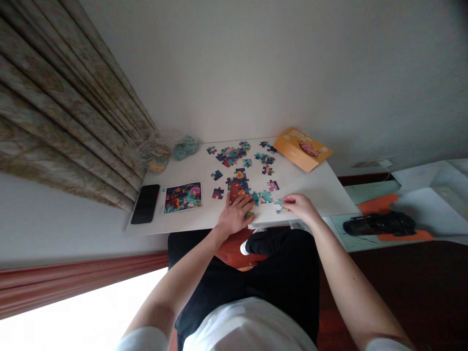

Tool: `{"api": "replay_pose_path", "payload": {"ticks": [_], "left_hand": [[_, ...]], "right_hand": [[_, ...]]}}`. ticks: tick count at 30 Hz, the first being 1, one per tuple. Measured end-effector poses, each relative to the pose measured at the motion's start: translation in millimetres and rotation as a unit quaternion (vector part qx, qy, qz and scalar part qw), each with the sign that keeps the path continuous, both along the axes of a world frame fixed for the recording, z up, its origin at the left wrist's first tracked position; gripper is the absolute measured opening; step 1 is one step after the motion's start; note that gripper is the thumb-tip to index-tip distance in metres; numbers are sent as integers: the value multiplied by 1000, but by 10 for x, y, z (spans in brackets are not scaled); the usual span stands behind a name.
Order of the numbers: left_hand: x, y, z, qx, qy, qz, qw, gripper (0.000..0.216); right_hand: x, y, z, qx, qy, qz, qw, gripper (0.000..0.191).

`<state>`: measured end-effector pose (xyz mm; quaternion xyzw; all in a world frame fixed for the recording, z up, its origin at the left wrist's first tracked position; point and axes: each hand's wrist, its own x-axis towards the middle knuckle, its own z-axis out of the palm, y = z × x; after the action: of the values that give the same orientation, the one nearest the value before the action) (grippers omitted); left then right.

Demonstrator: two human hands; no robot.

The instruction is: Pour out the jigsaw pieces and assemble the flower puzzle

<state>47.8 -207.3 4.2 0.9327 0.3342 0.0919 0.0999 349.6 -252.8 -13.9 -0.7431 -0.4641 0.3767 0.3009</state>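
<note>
White bench (pixel 325 195) carries one joined puzzle section (pixel 239 174) near its front edge, left hand (pixel 237 213) laid on it palm down, gripping nothing; right hand (pixel 300 206) pinches a teal-and-white piece (pixel 279 206) just right of the section's teal strip (pixel 263 197). Progress looks partial, maybe under half: brown block (pixel 237 187) and strip appear linked, loose pieces (pixel 218 193) behind and either side remain unplaced.

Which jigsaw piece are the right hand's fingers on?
The pale teal-and-white piece near the front edge of the table, just right of the teal strip. It alone is at the fingertips of the right hand.
</note>
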Motion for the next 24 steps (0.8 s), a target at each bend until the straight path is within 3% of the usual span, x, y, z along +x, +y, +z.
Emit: {"api": "replay_pose_path", "payload": {"ticks": [5,24], "left_hand": [[-1,-4,4,-3,3,2,1000,47],[-3,1,-20,-1,-7,1,1000,47]], "right_hand": [[-16,-20,-38,21,-50,0,999,20],[14,-16,-50,31,-55,49,997,20]]}}
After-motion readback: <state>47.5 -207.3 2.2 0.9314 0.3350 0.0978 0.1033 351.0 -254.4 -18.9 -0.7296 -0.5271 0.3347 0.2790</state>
